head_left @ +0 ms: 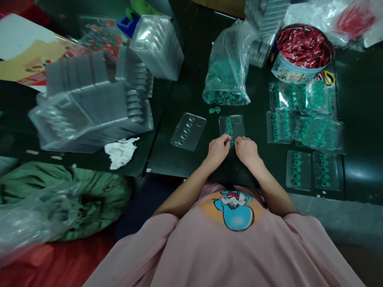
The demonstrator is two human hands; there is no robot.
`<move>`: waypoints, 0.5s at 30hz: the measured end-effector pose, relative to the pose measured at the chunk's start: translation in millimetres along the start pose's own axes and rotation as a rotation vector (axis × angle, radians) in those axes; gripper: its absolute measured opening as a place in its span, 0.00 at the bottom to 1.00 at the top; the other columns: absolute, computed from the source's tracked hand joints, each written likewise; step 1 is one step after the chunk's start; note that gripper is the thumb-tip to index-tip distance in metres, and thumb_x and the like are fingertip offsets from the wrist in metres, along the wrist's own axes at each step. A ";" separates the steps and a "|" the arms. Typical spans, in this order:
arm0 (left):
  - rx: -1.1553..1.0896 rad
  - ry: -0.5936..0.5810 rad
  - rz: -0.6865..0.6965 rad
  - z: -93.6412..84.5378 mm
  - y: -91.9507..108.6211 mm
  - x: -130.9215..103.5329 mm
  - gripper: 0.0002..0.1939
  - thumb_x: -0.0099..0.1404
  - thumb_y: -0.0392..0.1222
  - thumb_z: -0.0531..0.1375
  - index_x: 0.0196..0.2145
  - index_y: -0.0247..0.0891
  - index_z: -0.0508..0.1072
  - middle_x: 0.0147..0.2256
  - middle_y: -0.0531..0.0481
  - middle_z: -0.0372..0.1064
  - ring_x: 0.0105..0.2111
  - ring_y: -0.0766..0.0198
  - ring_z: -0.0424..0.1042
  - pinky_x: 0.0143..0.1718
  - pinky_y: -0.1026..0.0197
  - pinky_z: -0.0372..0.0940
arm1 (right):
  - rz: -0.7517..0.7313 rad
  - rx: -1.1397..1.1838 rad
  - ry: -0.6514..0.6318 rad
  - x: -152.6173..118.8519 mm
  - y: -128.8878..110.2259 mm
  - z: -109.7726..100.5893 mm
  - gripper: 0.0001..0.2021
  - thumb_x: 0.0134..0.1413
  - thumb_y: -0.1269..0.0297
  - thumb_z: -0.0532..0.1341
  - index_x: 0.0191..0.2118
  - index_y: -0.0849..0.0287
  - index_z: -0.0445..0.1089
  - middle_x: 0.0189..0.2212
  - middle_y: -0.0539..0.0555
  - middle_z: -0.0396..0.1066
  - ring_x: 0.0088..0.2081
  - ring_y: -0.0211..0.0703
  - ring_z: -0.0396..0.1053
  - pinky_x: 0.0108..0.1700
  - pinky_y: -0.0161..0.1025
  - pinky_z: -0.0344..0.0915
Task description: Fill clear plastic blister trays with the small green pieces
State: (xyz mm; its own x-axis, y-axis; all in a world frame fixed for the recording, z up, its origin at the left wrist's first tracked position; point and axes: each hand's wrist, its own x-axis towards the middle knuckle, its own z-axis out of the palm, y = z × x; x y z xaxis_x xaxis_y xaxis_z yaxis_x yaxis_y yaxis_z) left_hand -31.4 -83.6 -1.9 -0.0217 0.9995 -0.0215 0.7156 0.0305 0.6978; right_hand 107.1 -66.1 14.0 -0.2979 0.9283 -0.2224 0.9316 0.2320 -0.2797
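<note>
In front of my body lies a clear plastic blister tray (pixel 239 122) with a column of small green translucent pieces (pixel 229 126) in its hollows. My left hand (pixel 219 149) is closed, its fingertips pinched at a green piece near the tray's lower end. Opposite it, my right hand (pixel 247 150) has curled fingers over the tray's lower right corner; what lies under them is partly hidden. To the left rests another blister tray (pixel 194 133), its hollows mostly without green. Two loose green pieces (pixel 214 110) lie beyond the trays, by a clear bag (pixel 229 67) of green pieces.
Filled trays (pixel 318 131) overlap at the right, with two more (pixel 299 170) near the front edge. Behind them stands a round tin (pixel 295 71) of red packets beside yellow-handled scissors (pixel 329 77). Stacked clear trays (pixel 98 103) and a crumpled tissue (pixel 120 153) occupy the left.
</note>
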 end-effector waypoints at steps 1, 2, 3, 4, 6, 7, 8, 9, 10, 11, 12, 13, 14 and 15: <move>0.014 0.003 0.013 0.8 -0.3 -0.1 0.10 0.61 0.31 0.57 0.37 0.42 0.75 0.30 0.51 0.75 0.32 0.60 0.72 0.36 0.60 0.63 | 0.006 -0.007 -0.003 1.0 -0.9 0.6 0.14 0.65 0.66 0.49 0.42 0.63 0.72 0.41 0.65 0.74 0.43 0.54 0.72 0.41 0.44 0.63; 0.027 0.007 0.033 1.8 -0.9 -0.3 0.10 0.62 0.30 0.56 0.37 0.42 0.75 0.31 0.50 0.74 0.32 0.60 0.72 0.36 0.60 0.63 | 0.012 -0.012 -0.005 1.8 -1.9 1.3 0.14 0.66 0.67 0.49 0.42 0.63 0.72 0.40 0.65 0.74 0.43 0.54 0.72 0.42 0.44 0.62; 0.040 0.011 0.058 3.0 -1.7 -0.6 0.10 0.62 0.30 0.56 0.36 0.41 0.74 0.31 0.50 0.74 0.32 0.60 0.72 0.36 0.60 0.63 | 0.019 -0.015 -0.003 2.3 -3.0 2.1 0.14 0.65 0.67 0.49 0.41 0.63 0.72 0.40 0.65 0.74 0.43 0.53 0.72 0.42 0.44 0.62; 0.053 0.017 0.082 4.2 -2.6 -0.9 0.11 0.62 0.29 0.55 0.35 0.41 0.74 0.31 0.50 0.74 0.32 0.60 0.72 0.36 0.60 0.63 | 0.025 -0.018 0.001 2.5 -4.1 2.9 0.13 0.65 0.68 0.49 0.41 0.63 0.72 0.40 0.66 0.74 0.43 0.53 0.72 0.42 0.44 0.62; 0.075 0.030 0.120 6.2 -5.2 -1.4 0.11 0.62 0.28 0.54 0.34 0.41 0.74 0.31 0.49 0.73 0.33 0.60 0.71 0.36 0.60 0.63 | 0.037 -0.028 0.021 1.9 -5.9 4.4 0.13 0.65 0.68 0.50 0.40 0.63 0.71 0.40 0.66 0.74 0.42 0.53 0.72 0.43 0.44 0.62; 0.079 0.034 0.138 6.6 -6.7 -1.6 0.11 0.62 0.28 0.54 0.34 0.40 0.74 0.31 0.48 0.72 0.33 0.60 0.71 0.37 0.60 0.64 | 0.039 -0.034 0.035 1.2 -6.4 5.0 0.12 0.65 0.68 0.50 0.40 0.63 0.71 0.39 0.66 0.74 0.42 0.53 0.71 0.43 0.44 0.62; 0.074 0.034 0.157 6.4 -8.2 -1.7 0.11 0.62 0.29 0.54 0.34 0.40 0.74 0.32 0.48 0.72 0.34 0.60 0.71 0.39 0.59 0.64 | 0.038 -0.039 0.048 0.3 -6.5 5.4 0.12 0.64 0.68 0.50 0.40 0.64 0.71 0.39 0.66 0.74 0.42 0.53 0.71 0.43 0.44 0.61; 0.062 0.029 0.178 5.4 -9.7 -1.7 0.11 0.63 0.29 0.54 0.34 0.39 0.75 0.33 0.47 0.72 0.35 0.60 0.71 0.40 0.59 0.65 | 0.032 -0.038 0.058 -0.5 -5.9 5.7 0.12 0.65 0.67 0.51 0.40 0.64 0.71 0.39 0.65 0.74 0.42 0.53 0.71 0.43 0.44 0.61; 0.045 0.019 0.199 3.9 -11.2 -1.8 0.11 0.63 0.29 0.54 0.35 0.39 0.75 0.34 0.46 0.72 0.37 0.60 0.71 0.41 0.59 0.65 | 0.021 -0.029 0.066 -1.2 -4.7 6.0 0.12 0.65 0.67 0.51 0.40 0.63 0.70 0.39 0.65 0.73 0.42 0.53 0.70 0.43 0.44 0.61; 0.023 0.007 0.215 1.9 -12.4 -1.9 0.11 0.63 0.29 0.54 0.35 0.38 0.76 0.35 0.46 0.72 0.38 0.60 0.71 0.43 0.59 0.66 | 0.006 -0.012 0.069 -1.6 -2.8 6.3 0.11 0.65 0.67 0.51 0.41 0.63 0.70 0.39 0.64 0.73 0.42 0.52 0.70 0.43 0.43 0.60; 0.001 -0.003 0.224 -0.1 -13.5 -2.0 0.11 0.63 0.30 0.55 0.37 0.38 0.76 0.35 0.46 0.72 0.38 0.61 0.71 0.43 0.59 0.66 | -0.011 0.013 0.070 -1.8 -0.4 6.6 0.10 0.64 0.68 0.52 0.41 0.63 0.70 0.38 0.64 0.73 0.42 0.51 0.69 0.44 0.43 0.60; -0.022 -0.010 0.225 -2.0 -14.3 -2.2 0.10 0.63 0.31 0.56 0.38 0.38 0.77 0.36 0.46 0.72 0.38 0.61 0.71 0.43 0.59 0.66 | -0.027 0.044 0.071 -1.7 2.3 7.1 0.10 0.64 0.68 0.52 0.41 0.62 0.70 0.38 0.63 0.73 0.41 0.50 0.69 0.44 0.42 0.60; -0.043 -0.017 0.223 -3.3 -14.9 -2.4 0.10 0.63 0.33 0.58 0.39 0.38 0.77 0.36 0.47 0.72 0.37 0.61 0.71 0.43 0.59 0.66 | -0.040 0.078 0.075 -1.6 5.3 7.8 0.09 0.64 0.69 0.52 0.41 0.62 0.70 0.37 0.62 0.73 0.40 0.49 0.68 0.43 0.42 0.60; -0.059 -0.024 0.223 -3.9 -15.3 -2.6 0.09 0.62 0.35 0.60 0.40 0.38 0.77 0.35 0.47 0.72 0.37 0.61 0.71 0.42 0.59 0.66 | -0.053 0.113 0.082 -1.5 8.2 8.6 0.09 0.63 0.70 0.52 0.41 0.61 0.70 0.37 0.61 0.73 0.40 0.48 0.68 0.43 0.41 0.59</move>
State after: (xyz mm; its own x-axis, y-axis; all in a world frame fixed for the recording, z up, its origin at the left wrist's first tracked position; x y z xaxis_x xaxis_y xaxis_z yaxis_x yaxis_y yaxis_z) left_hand -45.1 -86.6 -9.8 0.1495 0.9812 0.1218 0.6585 -0.1907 0.7280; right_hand 113.4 -68.1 4.1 -0.3236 0.9373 -0.1293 0.8845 0.2511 -0.3933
